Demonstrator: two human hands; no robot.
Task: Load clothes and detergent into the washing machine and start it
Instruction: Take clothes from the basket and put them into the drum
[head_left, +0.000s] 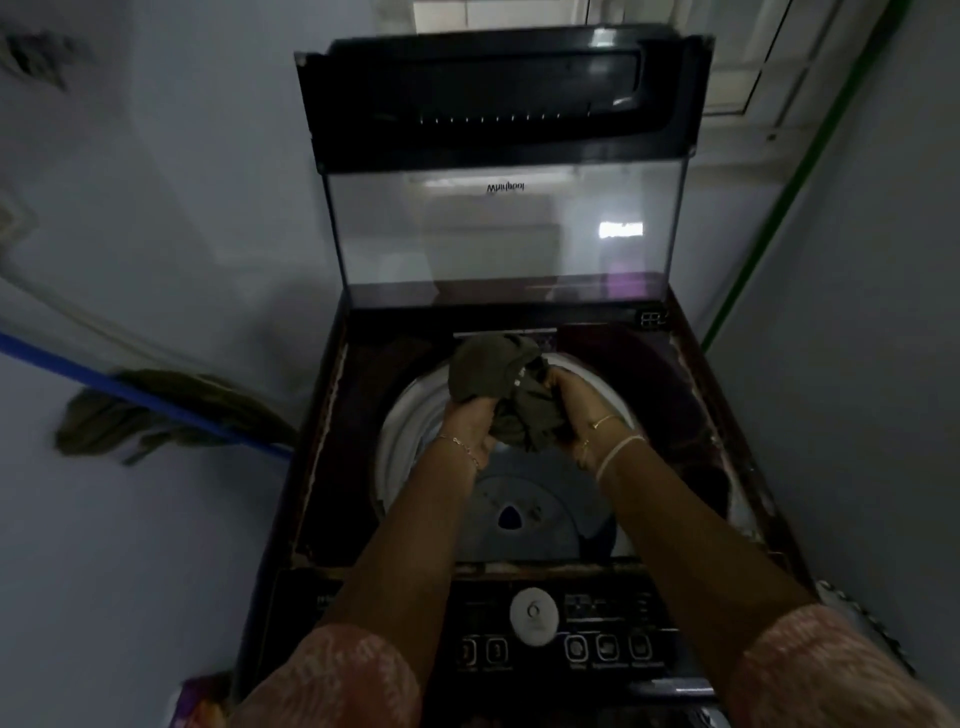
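Olive garment bunched, gripped by left hand and right hand above drum; lower centrally, release, spread loosely.

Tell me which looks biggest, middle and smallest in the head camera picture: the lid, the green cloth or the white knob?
1. lid, biggest by far
2. green cloth, middle
3. white knob, smallest, though it sits nearer the camera

Left hand and right hand grip a garment.
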